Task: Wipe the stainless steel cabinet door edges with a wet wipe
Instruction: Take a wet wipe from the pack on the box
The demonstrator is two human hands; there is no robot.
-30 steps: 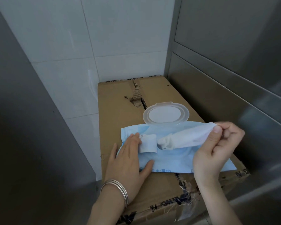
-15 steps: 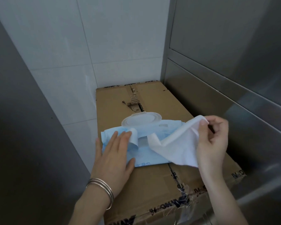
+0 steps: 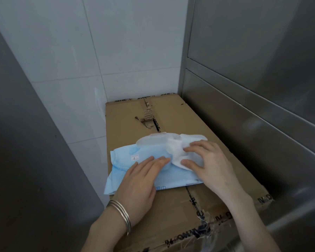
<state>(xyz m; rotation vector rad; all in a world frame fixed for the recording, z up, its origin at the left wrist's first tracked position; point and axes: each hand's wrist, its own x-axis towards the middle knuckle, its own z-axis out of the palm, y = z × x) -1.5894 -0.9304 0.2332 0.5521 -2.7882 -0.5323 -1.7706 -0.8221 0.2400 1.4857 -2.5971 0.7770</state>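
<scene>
barely legible — blue print on wipe pack

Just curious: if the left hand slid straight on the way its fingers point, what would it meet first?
Probably the white wet wipe bunched under the right hand; the left hand lies just short of it.

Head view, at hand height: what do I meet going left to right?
Grey side panel → tiled wall → left hand → wet wipe → right hand → stainless steel cabinet door.
</scene>
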